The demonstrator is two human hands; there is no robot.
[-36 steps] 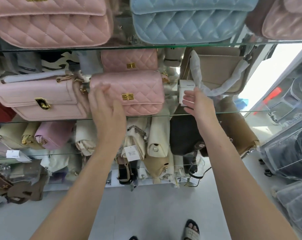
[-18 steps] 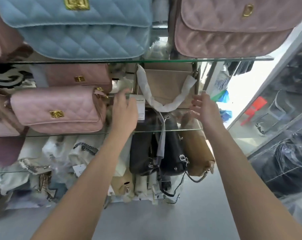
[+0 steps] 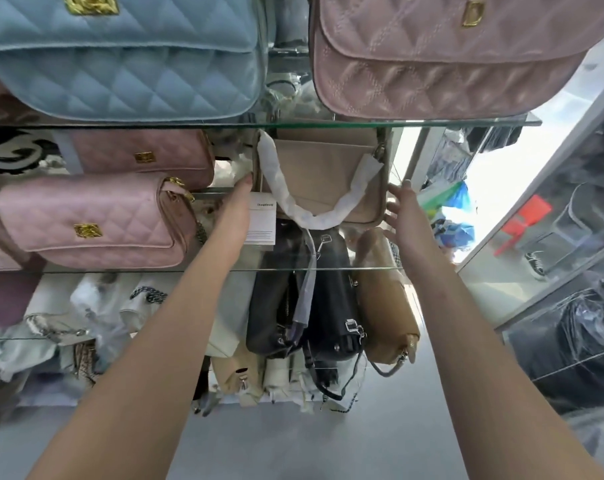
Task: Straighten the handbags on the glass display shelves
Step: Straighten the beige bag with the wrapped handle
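A beige handbag with a white paper-wrapped strap stands on the middle glass shelf. My left hand reaches to its left side with straight fingers, beside its white tag. My right hand lies flat against the bag's right edge, fingers spread. To the left, two pink quilted bags sit on the same shelf. Above, a blue quilted bag and a dusty pink quilted bag rest on the upper glass shelf.
Under the middle shelf hang or stand black bags, a tan bag and several cream ones. Plastic-wrapped goods fill the right side. A red stool shows beyond the glass. Grey floor lies below.
My view and both hands shifted right from the pink quilted bag to the beige bag. Both hands have reached further in, one on each side of it.
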